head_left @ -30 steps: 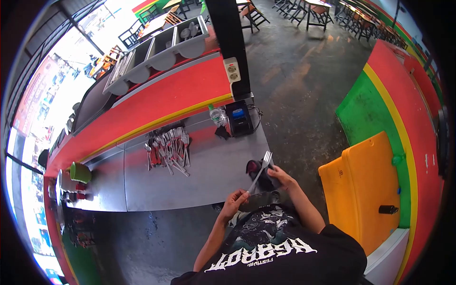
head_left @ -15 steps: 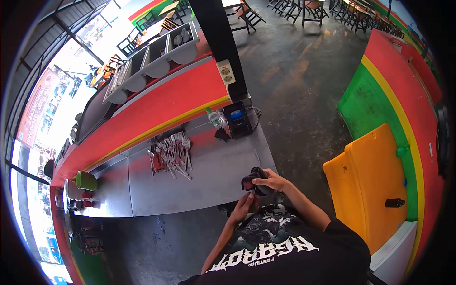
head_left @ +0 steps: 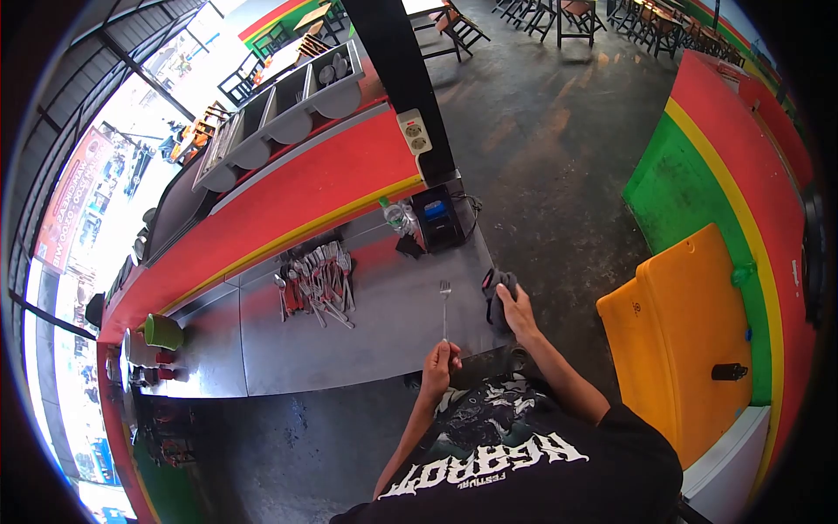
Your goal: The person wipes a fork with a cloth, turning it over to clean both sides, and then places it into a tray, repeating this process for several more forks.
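My left hand [head_left: 439, 360] grips the handle end of a metal fork [head_left: 444, 307], its tines pointing away from me over the grey steel counter [head_left: 384, 323]. My right hand [head_left: 518, 312] holds a dark cloth [head_left: 497, 293] at the counter's right edge, apart from the fork. A pile of several spoons and forks [head_left: 316, 281] lies on the counter to the left, beyond both hands.
A black device [head_left: 436, 218] and a clear bottle [head_left: 394, 214] stand at the counter's back by a black post. A green cup [head_left: 161, 332] sits far left. An orange bin [head_left: 683, 327] stands on my right. A grey cutlery tray [head_left: 279, 109] tops the red ledge.
The cloth was wrapped around the fork with both hands together. Now the hands have parted: the right took the cloth to the right, and the left holds the bare fork out.
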The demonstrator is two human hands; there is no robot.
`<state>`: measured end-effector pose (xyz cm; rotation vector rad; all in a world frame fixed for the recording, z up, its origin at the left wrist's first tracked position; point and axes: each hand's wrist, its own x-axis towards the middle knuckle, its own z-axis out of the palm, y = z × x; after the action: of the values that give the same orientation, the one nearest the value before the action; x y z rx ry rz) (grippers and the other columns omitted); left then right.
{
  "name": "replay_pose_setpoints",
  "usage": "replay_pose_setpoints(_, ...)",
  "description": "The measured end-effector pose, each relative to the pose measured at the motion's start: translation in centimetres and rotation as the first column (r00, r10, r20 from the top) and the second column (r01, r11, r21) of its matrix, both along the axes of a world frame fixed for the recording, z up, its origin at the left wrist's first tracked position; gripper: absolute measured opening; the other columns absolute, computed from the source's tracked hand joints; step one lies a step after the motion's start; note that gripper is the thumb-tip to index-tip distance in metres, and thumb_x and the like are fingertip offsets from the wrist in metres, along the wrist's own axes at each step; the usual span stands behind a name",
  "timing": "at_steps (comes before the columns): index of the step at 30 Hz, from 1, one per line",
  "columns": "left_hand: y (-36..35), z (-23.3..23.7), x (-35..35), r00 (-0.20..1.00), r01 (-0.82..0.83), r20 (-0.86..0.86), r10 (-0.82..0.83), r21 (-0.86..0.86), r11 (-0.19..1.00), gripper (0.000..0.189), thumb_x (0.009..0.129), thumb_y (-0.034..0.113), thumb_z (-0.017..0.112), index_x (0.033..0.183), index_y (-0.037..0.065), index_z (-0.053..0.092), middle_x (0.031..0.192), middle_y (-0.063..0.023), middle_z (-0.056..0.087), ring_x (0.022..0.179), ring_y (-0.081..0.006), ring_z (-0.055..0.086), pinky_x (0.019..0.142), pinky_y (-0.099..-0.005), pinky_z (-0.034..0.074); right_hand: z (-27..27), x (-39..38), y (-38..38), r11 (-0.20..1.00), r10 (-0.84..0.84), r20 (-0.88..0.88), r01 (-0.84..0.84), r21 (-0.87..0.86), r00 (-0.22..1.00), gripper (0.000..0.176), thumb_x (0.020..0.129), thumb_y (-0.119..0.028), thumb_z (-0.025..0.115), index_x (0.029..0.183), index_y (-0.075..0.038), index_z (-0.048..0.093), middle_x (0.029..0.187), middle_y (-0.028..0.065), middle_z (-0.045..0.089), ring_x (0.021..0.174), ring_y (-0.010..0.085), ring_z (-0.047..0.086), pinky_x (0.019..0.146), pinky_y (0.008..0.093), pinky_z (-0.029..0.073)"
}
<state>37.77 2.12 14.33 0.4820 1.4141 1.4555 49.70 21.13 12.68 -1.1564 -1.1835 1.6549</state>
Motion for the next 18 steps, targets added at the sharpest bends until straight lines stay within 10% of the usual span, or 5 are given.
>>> replay_pose_setpoints(4, -0.4, -0.9, -1.1, 0.998, 0.055, -0.035, -0.058, -0.087, 0.995, 0.037, 0.107, 0.034, 0.040, 0.094, 0.004, 0.057, 0.074, 0.0002, 0.053, 0.068, -0.0077, 0.051, 0.063, -0.0235, 0.043, 4.5, 0.6, -2.4, 0.971, 0.217, 0.039, -0.220, 0.093, 0.975, 0.029, 0.092, -0.020, 0.066, 0.112, 0.000, 0.061, 0.096, 0.0058, 0.064, 0.089, 0.0132, 0.058, 0.082, 0.0303, 0.047)
replay_pose_setpoints(8, -0.8, -2.1, -0.9, 0.918, 0.093, -0.377, -0.124, -0.099, 0.991, 0.034, 0.106, 0.032, 0.040, 0.096, 0.004, 0.057, 0.077, -0.0013, 0.054, 0.069, -0.0085, 0.050, 0.063, -0.0252, 0.042, 5.8, 0.2, -5.8, 0.420, 0.584, 0.347, -0.639, 0.644, 0.734, 0.032, 0.085, -0.015, 0.074, 0.114, -0.006, 0.066, 0.110, 0.0109, 0.062, 0.106, 0.0251, 0.059, 0.095, 0.0357, 0.046)
replay_pose_setpoints(11, -0.8, -2.5, -0.6, 0.878, 0.123, -0.469, -0.097, 0.024, 0.992, 0.031, 0.106, 0.028, 0.038, 0.095, 0.003, 0.054, 0.079, -0.0014, 0.052, 0.070, -0.0109, 0.049, 0.062, -0.0263, 0.041, 5.5, 0.2, -5.4, 0.307, 0.584, 0.424, -0.672, 0.674, 0.692, 0.034, 0.083, -0.018, 0.074, 0.115, -0.011, 0.067, 0.113, 0.0110, 0.061, 0.107, 0.0326, 0.057, 0.094, 0.0398, 0.047)
replay_pose_setpoints(18, -1.6, 2.4, 0.1, 0.900, 0.420, -0.122, -0.420, -0.024, 0.907, 0.036, 0.108, 0.031, 0.034, 0.088, 0.005, 0.049, 0.077, -0.0010, 0.047, 0.073, -0.0104, 0.047, 0.070, -0.0259, 0.042, 2.3, 0.6, -2.3, 0.584, 0.264, 0.457, -0.518, 0.625, 0.849, 0.027, 0.080, -0.017, 0.075, 0.106, -0.010, 0.072, 0.110, 0.0106, 0.062, 0.103, 0.0320, 0.060, 0.090, 0.0391, 0.049)
